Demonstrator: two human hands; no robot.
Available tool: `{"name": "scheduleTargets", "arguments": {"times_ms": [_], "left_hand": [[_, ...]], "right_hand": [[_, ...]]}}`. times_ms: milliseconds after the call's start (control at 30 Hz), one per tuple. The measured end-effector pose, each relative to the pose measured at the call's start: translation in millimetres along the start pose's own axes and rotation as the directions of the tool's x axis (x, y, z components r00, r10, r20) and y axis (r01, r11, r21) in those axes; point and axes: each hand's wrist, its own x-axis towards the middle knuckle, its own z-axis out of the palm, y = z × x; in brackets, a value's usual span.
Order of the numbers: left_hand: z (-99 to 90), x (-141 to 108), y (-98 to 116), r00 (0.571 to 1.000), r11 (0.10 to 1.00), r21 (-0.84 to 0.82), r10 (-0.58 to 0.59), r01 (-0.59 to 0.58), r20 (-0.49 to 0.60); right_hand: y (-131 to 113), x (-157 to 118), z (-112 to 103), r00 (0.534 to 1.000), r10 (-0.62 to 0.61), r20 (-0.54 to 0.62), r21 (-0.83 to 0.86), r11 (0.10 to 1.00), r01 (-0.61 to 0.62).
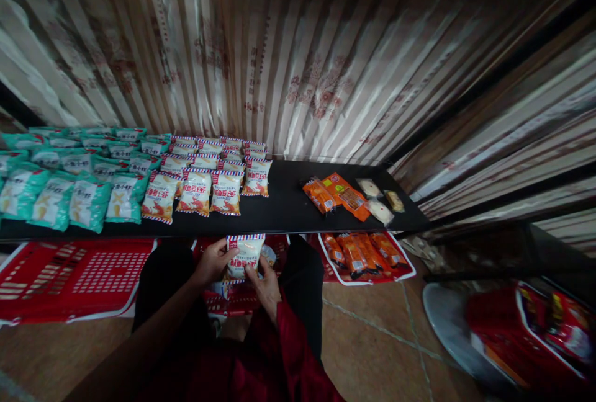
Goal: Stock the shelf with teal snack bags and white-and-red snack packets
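Note:
Between my two hands is an upright white and orange snack bag with a striped top edge and red lettering. My left hand grips its left side, and my right hand pinches its lower right side. The bag is just in front of the black shelf, above a red basket between my knees. Rows of matching snack bags stand on the shelf beyond my hands. To their left are several rows of teal snack bags.
Orange packets and small pale wrapped items lie at the shelf's right. Below are a red basket at left and another basket with orange packets. A red container stands at far right. Curtains hang behind.

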Motion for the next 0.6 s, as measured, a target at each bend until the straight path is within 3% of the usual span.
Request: {"name": "scheduleTargets", "arguments": {"times_ms": [333,500,600], "left_hand": [[6.4,8.1,-7.9,0.994,0.997,0.051,0.056,-0.061,0.096],[7.6,4.7,-15.9,0.990,0.996,0.077,0.028,-0.039,0.141],[6.3,3.7,-17.3,0.994,0.995,0.094,0.013,-0.024,0.111]], "right_hand": [[-1.8,6.0,-10.8,0.992,-0.020,-0.128,0.025,0.999,0.023],[-5.4,9.8,-13.6,0.993,-0.004,-0.115,0.047,0.999,0.010],[-6.6,11.1,-12.7,0.997,0.004,-0.082,0.058,0.998,0.001]]}}
